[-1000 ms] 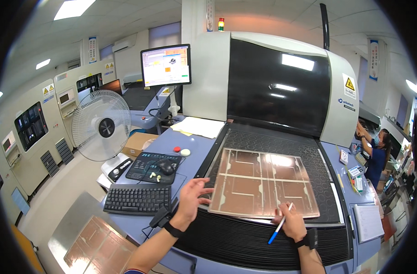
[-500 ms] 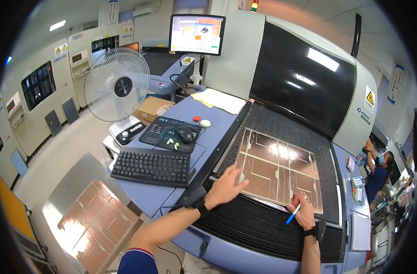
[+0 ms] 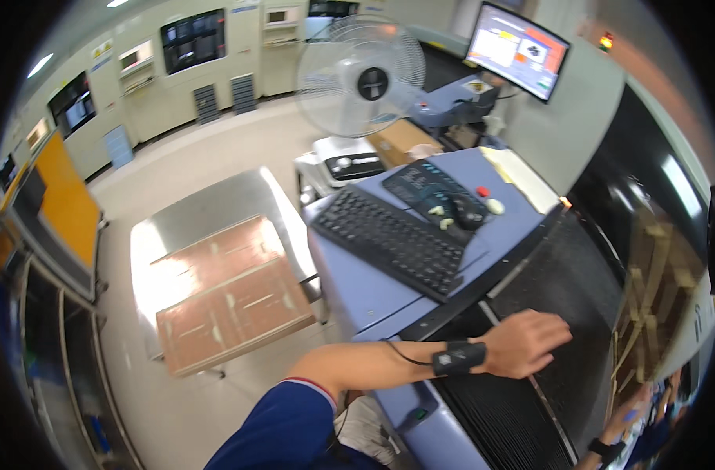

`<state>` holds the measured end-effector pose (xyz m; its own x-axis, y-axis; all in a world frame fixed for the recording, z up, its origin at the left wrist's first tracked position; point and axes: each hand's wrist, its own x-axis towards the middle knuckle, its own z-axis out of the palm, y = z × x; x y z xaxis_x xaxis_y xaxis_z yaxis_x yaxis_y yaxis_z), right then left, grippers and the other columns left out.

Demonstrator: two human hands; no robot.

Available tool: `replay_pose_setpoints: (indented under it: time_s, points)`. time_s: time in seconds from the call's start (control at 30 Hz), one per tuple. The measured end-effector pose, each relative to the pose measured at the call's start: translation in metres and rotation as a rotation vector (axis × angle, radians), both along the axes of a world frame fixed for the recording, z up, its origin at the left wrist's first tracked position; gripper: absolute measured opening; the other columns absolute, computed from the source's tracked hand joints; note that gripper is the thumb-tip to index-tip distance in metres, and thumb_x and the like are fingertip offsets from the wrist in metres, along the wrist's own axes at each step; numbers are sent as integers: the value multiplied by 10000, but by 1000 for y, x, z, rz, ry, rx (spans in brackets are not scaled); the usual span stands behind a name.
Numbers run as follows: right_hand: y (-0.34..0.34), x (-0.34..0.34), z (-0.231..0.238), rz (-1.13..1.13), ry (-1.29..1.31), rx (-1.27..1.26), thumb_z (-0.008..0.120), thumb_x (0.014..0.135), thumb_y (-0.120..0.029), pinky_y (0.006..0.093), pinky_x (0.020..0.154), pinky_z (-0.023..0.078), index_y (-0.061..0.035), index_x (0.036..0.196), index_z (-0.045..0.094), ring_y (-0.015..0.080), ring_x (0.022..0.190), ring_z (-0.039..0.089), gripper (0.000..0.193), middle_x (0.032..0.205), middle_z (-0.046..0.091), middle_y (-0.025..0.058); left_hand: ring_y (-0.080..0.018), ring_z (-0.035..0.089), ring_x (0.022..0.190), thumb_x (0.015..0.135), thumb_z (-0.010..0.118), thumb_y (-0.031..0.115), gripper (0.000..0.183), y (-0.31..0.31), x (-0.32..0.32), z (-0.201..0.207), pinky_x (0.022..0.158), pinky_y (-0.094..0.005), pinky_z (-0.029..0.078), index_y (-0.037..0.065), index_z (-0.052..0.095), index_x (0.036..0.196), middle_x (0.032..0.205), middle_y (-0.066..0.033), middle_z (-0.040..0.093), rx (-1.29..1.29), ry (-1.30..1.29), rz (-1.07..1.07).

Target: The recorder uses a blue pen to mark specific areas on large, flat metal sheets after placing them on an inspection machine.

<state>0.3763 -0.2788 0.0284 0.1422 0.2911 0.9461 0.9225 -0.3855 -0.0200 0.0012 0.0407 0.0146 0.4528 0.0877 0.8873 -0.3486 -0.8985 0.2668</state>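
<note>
My left hand (image 3: pixel 526 343) reaches out over the black machine bed (image 3: pixel 561 282), its fingers extended and nothing held in them. At the far right, a copper-coloured panel (image 3: pixel 653 290) with pale line patterns stands tilted up off the bed, smeared by motion. My right hand (image 3: pixel 625 415) grips its lower edge; the fingers are partly blurred. A small blue spot at that hand looks like the end of the blue-tipped pen. Both wrists wear black bands, the left one (image 3: pixel 459 358) with a cord.
A metal-topped table (image 3: pixel 216 201) at left carries similar copper-coloured panels (image 3: pixel 232 313). On the blue machine top lie a keyboard (image 3: pixel 392 239), a mouse (image 3: pixel 468 210) and pale earplugs (image 3: pixel 443 223). A fan (image 3: pixel 373 84) and monitor (image 3: pixel 518 48) stand behind. A yellow-panelled cabinet (image 3: pixel 63 204) is far left.
The view has swung left. The panel, flat on the bed before, is now lifted and tilted at the right with my right hand. My left hand has come away from beside the panel.
</note>
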Motion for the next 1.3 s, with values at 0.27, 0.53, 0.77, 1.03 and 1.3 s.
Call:
replay_pose_setpoints:
  time_s: [0.27, 0.53, 0.77, 1.03, 1.3]
  points:
    - [51, -20, 72, 751, 1267, 533, 520, 1045, -122, 354, 1024, 501, 106, 1312, 547, 241, 1138, 628, 352, 1251, 636, 183, -342, 519, 1334, 865, 700, 194, 629, -8, -3, -14, 1060, -433, 463, -35, 499, 1416, 1409, -204, 549, 60, 35, -4]
    - [73, -109, -19, 923, 1345, 321, 500, 1067, -232, 423, 1095, 465, 109, 1283, 552, 282, 1196, 610, 407, 1288, 622, 226, -352, 353, 1468, 876, 686, 240, 692, -8, -3, -3, 1191, -465, 316, 2, 450, 1482, 1543, -187, 431, 156, 37, 132]
    - [81, -235, 43, 681, 1964, -51, 496, 1063, -327, 420, 730, 637, 77, 1397, 477, 376, 851, 747, 524, 983, 726, 273, -418, 504, 1321, 892, 706, 329, 682, 18, -9, -29, 1132, -488, 383, -38, 478, 1420, 1381, -274, 548, -108, 498, 153]
    - [57, -172, -27, -35, 724, -696, 602, 980, -174, 557, 928, 412, -17, 1157, 522, 454, 965, 609, 249, 1020, 630, 207, -415, 335, 1465, 1022, 482, 520, 746, 37, 1, -33, 1217, -526, 228, -78, 413, 1462, 1521, -305, 402, 33, 855, 327]
    - [51, -190, -4, 17, 932, -803, 617, 980, -241, 582, 1117, 364, -2, 1232, 534, 513, 1229, 527, 357, 1219, 599, 304, -424, 423, 1412, 1014, 524, 491, 771, 28, -16, -14, 1219, -516, 219, -105, 362, 1476, 1426, -331, 502, 154, 967, 431]
